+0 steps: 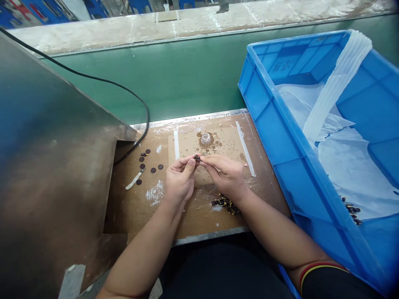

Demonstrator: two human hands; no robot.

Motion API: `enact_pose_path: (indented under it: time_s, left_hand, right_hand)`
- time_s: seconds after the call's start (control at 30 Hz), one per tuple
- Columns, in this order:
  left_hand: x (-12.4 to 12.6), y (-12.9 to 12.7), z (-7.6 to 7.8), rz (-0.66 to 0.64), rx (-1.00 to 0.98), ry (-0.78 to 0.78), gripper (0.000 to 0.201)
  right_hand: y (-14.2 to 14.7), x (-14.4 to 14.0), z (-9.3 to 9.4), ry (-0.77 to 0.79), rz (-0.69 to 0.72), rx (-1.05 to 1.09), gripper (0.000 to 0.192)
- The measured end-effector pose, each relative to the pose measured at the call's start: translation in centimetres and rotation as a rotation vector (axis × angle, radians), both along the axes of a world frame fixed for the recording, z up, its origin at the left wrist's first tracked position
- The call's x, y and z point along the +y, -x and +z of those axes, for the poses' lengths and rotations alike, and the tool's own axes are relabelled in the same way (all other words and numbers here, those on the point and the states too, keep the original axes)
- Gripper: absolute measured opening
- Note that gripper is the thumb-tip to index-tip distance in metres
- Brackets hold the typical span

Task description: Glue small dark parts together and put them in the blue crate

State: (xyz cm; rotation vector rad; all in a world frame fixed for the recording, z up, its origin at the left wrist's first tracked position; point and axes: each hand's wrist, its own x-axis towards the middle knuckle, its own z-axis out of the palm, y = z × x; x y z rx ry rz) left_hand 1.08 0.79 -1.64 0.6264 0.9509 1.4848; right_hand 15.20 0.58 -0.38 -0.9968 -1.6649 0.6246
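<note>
My left hand (180,178) and my right hand (225,173) meet over a cardboard-covered bench (140,203). Between their fingertips they pinch a tiny dark part (197,158). My right hand also holds a thin pale stick (218,168) that points at the part. Just beyond the hands stands a small clear cup (205,138) ringed by brown stains. A pile of small black and yellow parts (226,204) lies under my right wrist.
Several dark round discs (146,162) and a white stick (134,180) lie to the left. A grey metal housing (52,166) with a black cable (137,99) fills the left. A blue crate (311,137) with white plastic liner stands at the right. A green conveyor belt (174,83) runs behind.
</note>
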Motion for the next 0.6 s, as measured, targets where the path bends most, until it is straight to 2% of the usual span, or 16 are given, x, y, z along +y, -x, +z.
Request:
enact_pose_path:
  time_s: [0.3,0.6]
  left_hand:
    - [-1.1,-0.5,-0.2,0.093,0.392,-0.142,0.023]
    - [-1.1,-0.7,-0.2,0.088,0.446,-0.177,0.021]
  right_hand:
    - [-0.4,-0.2,-0.3,-0.021,-0.018,-0.082,0.026]
    - [-0.3,-0.1,-0.3,-0.068,-0.042,-0.108,0.024]
